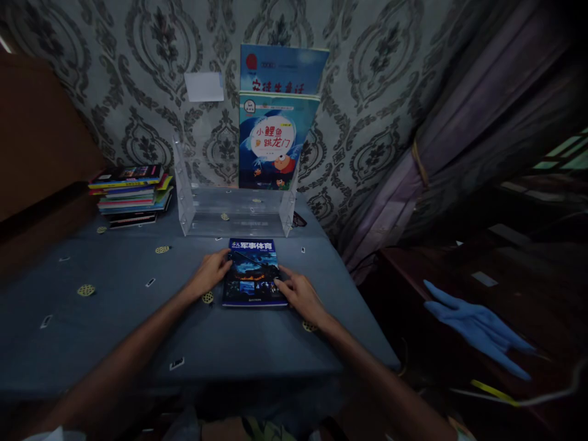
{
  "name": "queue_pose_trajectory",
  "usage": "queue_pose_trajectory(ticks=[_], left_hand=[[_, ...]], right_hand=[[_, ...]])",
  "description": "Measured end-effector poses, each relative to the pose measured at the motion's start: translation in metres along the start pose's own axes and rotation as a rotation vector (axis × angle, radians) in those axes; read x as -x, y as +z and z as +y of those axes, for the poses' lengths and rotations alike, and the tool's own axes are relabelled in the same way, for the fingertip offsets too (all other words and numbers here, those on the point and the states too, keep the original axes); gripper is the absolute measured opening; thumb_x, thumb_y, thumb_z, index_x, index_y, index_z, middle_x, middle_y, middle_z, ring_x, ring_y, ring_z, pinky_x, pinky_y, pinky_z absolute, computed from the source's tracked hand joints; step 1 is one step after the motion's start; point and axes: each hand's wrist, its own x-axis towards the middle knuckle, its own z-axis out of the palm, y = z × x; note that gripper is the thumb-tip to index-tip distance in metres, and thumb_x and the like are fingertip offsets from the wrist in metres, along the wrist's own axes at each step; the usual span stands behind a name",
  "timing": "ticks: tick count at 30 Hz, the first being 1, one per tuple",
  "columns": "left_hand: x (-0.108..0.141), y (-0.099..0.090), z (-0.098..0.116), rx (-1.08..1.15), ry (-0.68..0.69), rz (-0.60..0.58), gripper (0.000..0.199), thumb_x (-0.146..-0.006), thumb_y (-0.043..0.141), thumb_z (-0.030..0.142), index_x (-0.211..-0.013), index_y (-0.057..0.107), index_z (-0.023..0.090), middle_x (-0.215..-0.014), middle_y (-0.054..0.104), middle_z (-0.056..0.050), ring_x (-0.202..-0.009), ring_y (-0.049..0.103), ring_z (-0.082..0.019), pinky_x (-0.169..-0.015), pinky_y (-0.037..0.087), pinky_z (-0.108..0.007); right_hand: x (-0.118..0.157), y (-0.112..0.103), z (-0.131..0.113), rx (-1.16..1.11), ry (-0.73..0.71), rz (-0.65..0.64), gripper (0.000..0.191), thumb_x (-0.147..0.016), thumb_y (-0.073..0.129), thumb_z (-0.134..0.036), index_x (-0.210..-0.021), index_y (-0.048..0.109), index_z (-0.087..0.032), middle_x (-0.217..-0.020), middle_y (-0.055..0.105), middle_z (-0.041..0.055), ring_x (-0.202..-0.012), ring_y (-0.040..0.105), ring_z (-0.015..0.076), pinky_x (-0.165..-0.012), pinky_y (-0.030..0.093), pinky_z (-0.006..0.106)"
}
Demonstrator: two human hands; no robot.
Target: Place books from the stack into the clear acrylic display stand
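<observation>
A dark blue book (251, 293) with a military picture on its cover lies on the blue tablecloth, its top edge toward the stand. My left hand (212, 271) grips its left edge near the upper corner. On the opposite side, my right hand (302, 295) holds the right edge, with the thumb on the cover. Just behind the book is a clear acrylic book stand (236, 225). Its upper right part bears a blue-green picture book (271, 171) with a red fish, and another blue book (285, 58) rises behind that one.
A stack of books (133, 199) sits at the table's back left. A white card (204, 87) is above the stand's left side. Right of the table (124, 331), a blue glove (478, 324) lies on a dark surface, near a purple curtain (404, 177). Patterned wall covering stands behind.
</observation>
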Motion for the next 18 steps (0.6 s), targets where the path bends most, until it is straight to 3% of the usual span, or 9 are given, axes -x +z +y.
queue_pose_trajectory(ticks=[3,6,11,14,18], left_hand=[[0.003,0.001,0.004,-0.11,0.023,0.007,0.038,-0.092,0.051,0.03,-0.125,0.066,0.016,-0.078,0.07,-0.004,-0.077,0.066,-0.023,-0.076,0.049,-0.032],[0.009,0.004,0.006,-0.205,0.068,0.05,0.034,-0.093,0.051,0.028,-0.122,0.068,0.02,-0.093,0.073,-0.008,-0.087,0.068,-0.027,-0.078,0.05,-0.034],[0.015,0.006,0.008,-0.328,0.155,0.107,0.032,-0.095,0.049,0.028,-0.121,0.066,0.021,-0.108,0.068,-0.011,-0.101,0.063,-0.029,-0.084,0.051,-0.039],[0.015,0.009,0.008,-0.335,0.188,0.115,0.034,-0.096,0.047,0.026,-0.123,0.065,0.018,-0.123,0.064,-0.013,-0.112,0.059,-0.031,-0.093,0.05,-0.045],[0.015,0.015,0.005,-0.339,0.163,0.085,0.037,-0.098,0.043,0.026,-0.13,0.061,0.017,-0.14,0.057,-0.016,-0.127,0.054,-0.034,-0.103,0.045,-0.052]], right_hand=[[0.0,-0.002,-0.001,0.073,0.0,-0.027,0.063,-0.093,0.051,-0.043,-0.143,0.052,-0.005,-0.055,0.057,-0.0037,-0.056,0.055,0.0176,-0.06,0.04,0.028],[0.005,-0.006,0.0,0.135,0.004,-0.026,0.07,-0.091,0.057,-0.051,-0.149,0.046,-0.014,-0.064,0.063,-0.0025,-0.062,0.059,0.0195,-0.062,0.042,0.03],[0.016,-0.013,0.0,0.281,-0.054,-0.113,0.089,-0.076,0.078,-0.053,-0.152,0.041,-0.027,-0.101,0.068,0.0062,-0.088,0.067,0.0265,-0.075,0.051,0.037],[0.02,-0.015,0.0,0.348,-0.14,-0.132,0.081,-0.076,0.08,-0.045,-0.149,0.047,-0.03,-0.12,0.062,0.0095,-0.105,0.064,0.0293,-0.085,0.053,0.04],[0.021,-0.013,0.001,0.381,-0.177,-0.122,0.065,-0.082,0.076,-0.037,-0.142,0.054,-0.027,-0.117,0.059,0.0087,-0.102,0.064,0.0268,-0.086,0.054,0.039]])
